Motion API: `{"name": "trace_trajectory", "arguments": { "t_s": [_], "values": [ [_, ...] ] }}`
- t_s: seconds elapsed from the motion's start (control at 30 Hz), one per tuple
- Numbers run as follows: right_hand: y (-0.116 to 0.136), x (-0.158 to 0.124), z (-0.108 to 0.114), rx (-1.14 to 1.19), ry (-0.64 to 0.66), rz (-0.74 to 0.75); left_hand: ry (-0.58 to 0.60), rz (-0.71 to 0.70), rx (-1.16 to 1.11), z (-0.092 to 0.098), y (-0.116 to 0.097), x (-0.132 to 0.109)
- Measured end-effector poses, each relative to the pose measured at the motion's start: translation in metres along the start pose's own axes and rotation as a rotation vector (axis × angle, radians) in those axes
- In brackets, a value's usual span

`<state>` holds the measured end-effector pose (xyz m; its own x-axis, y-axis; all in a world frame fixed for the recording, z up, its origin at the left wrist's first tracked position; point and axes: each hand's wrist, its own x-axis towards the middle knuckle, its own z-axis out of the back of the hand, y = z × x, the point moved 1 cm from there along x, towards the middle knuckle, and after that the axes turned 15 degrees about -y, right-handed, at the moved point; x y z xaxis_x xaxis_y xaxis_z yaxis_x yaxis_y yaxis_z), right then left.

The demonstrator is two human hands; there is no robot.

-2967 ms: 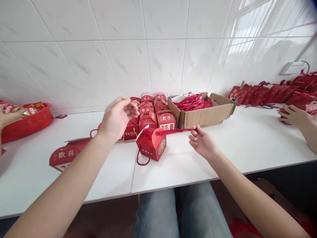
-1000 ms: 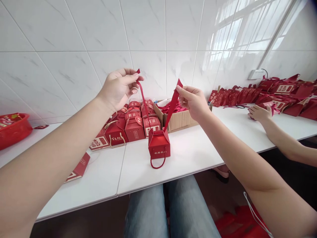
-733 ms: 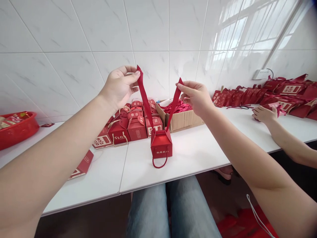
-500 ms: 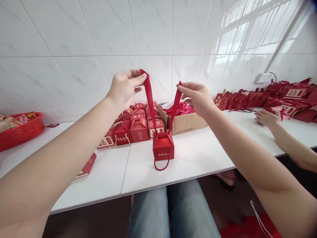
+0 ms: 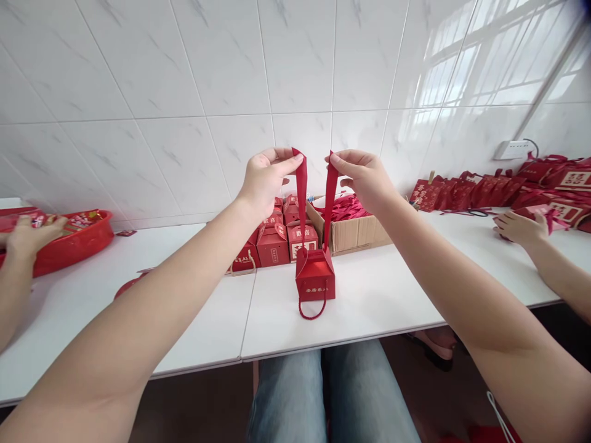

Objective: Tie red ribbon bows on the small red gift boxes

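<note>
A small red gift box (image 5: 316, 280) stands upright on the white table, with a twisted cord handle hanging down its front. A dark red ribbon (image 5: 301, 191) rises from its top in two lengths. My left hand (image 5: 272, 175) pinches the end of the left length between thumb and fingers. The end of the right length is pinched in my right hand (image 5: 360, 172), at about the same height. Both ends are held well above the box, a short gap apart.
Behind stand several closed red boxes (image 5: 272, 246) and a cardboard box (image 5: 360, 235) of red ribbons. A red basin (image 5: 76, 249) with a person's hand is at left. At right, another person's hand lies near piled red boxes (image 5: 572, 178).
My left hand has moved right, toward my right hand, so the two ribbon ends are closer together. The view has shifted slightly left. Another person's hand at the basin shows more.
</note>
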<state>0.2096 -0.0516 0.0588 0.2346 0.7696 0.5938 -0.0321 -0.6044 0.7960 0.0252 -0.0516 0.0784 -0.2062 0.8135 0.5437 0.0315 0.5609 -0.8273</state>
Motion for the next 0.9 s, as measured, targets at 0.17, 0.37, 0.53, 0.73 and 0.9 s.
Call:
{"name": "trace_trajectory", "arguments": {
  "t_s": [0.17, 0.37, 0.53, 0.73, 0.9],
  "values": [
    [0.001, 0.001, -0.002, -0.013, 0.0, 0.03, -0.024, -0.019, 0.001, 0.0, -0.003, -0.003],
    [0.005, -0.001, -0.006, -0.006, -0.005, 0.041, -0.049, -0.052, -0.005, -0.002, -0.004, -0.002],
    [0.013, -0.001, -0.006, -0.044, -0.035, 0.021, -0.08, -0.086, -0.024, -0.001, -0.004, 0.003],
    [0.012, -0.005, 0.006, -0.076, -0.09, 0.001, -0.089, -0.076, -0.034, 0.0, 0.001, 0.001],
    [0.005, -0.014, 0.02, -0.09, -0.107, -0.022, -0.097, -0.023, -0.08, 0.002, 0.007, -0.003]
  ]
}}
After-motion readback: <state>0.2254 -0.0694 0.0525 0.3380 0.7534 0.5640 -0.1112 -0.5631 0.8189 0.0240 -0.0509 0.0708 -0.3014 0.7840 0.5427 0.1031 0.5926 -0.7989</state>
